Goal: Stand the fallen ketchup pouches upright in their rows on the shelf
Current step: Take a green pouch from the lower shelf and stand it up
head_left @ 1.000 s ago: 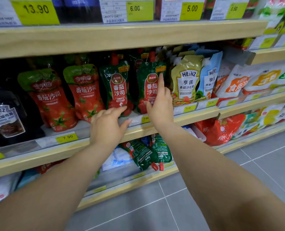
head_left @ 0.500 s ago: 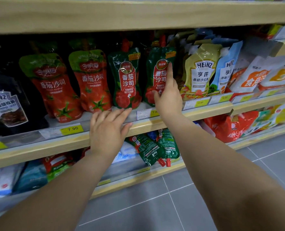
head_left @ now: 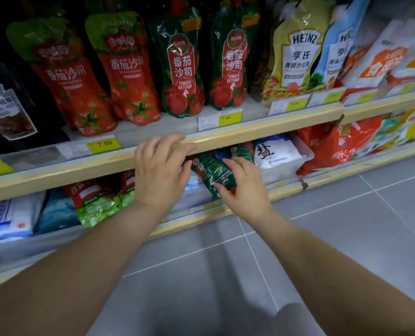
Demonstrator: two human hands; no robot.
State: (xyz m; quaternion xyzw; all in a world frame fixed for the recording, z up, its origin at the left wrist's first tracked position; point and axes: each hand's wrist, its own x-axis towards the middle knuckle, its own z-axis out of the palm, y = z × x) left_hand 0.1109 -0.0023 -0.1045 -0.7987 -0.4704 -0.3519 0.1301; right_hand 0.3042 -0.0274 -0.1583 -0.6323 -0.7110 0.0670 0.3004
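Note:
On the middle shelf point(head_left: 262, 132) two red ketchup pouches point(head_left: 128, 69) and two green ketchup pouches point(head_left: 182, 64) stand upright in their rows. On the lower shelf a fallen green ketchup pouch point(head_left: 210, 169) lies upside down with its red cap toward the front. My right hand point(head_left: 246, 187) grips its cap end. A second fallen green pouch point(head_left: 242, 151) lies just behind it. My left hand point(head_left: 160, 170) is spread open at the middle shelf's front edge, left of the fallen pouch. More red pouches point(head_left: 92, 192) lie flat further left on the lower shelf.
Heinz dressing pouches point(head_left: 296, 57) stand right of the green row and a black Heinz pouch point(head_left: 5, 107) at the far left. A white salt bag point(head_left: 274, 151) and red bags point(head_left: 334, 146) fill the lower shelf's right side. Grey floor tiles point(head_left: 322, 238) lie below.
My right hand has left the upright green pouch and dropped to the lower shelf, taking hold of the fallen green pouch. My left hand has slid down off the shelf's price rail. The view has tilted down.

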